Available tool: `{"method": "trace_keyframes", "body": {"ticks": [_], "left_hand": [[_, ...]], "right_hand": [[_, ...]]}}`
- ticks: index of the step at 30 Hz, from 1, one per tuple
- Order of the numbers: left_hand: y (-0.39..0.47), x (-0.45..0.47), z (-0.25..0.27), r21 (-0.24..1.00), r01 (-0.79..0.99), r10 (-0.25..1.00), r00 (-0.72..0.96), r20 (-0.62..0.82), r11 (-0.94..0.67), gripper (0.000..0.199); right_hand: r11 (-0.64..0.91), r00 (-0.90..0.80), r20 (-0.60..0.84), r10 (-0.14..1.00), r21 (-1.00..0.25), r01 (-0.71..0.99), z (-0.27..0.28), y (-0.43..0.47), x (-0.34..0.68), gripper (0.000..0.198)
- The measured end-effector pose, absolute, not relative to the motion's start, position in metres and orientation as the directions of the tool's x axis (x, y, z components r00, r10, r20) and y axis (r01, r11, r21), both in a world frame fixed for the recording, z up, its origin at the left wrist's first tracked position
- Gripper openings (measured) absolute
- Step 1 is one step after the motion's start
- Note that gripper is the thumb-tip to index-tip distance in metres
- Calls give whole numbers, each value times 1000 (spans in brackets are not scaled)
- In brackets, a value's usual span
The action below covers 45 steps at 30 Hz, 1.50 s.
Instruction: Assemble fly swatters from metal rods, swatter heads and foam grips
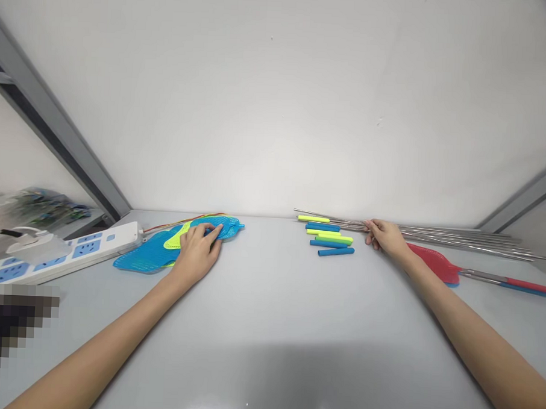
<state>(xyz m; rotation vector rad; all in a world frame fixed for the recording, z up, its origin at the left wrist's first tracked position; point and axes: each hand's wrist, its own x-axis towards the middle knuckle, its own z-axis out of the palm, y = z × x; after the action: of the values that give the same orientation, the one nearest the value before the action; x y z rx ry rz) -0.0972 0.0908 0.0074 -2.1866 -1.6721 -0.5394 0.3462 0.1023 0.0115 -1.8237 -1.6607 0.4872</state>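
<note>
My left hand (197,249) rests on a pile of plastic fly swatter heads, its fingers curled onto the top blue swatter head (229,228). Beneath it lie a yellow swatter head (172,240) and a larger blue one (142,254). Over on the right, my right hand (382,234) pinches thin metal rods (351,225) near the wall; its fingers hide how many it grips. Just left of that hand, several short tube grips lie roughly parallel, among them a blue grip (336,252) and a green grip (333,238).
A white power strip (104,240) with a plugged-in adapter stands at the left. Long metal rods (470,238) stretch rightward along the wall. A red fly swatter (437,264) lies under my right forearm, with blue showing below it. Grey frame posts (68,120) flank the table (268,319).
</note>
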Motion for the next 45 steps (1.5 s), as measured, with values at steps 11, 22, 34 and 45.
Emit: {"method": "trace_keyframes", "body": {"ticks": [11,22,34,45], "left_hand": [[90,-97,7,-13,962,845,244,476,-271,39],[72,-78,25,114,888,688,257,678,-445,55],[10,-19,30,-88,684,500,609,616,-725,62],[21,-26,24,3,829,670,449,592,-559,39]], "right_hand": [[35,201,373,906,-538,842,37,95,335,32],[175,70,473,878,-455,873,63,76,283,36],[320,-133,362,923,-526,788,54,46,223,36],[406,-158,420,894,-605,685,46,25,200,28]]}}
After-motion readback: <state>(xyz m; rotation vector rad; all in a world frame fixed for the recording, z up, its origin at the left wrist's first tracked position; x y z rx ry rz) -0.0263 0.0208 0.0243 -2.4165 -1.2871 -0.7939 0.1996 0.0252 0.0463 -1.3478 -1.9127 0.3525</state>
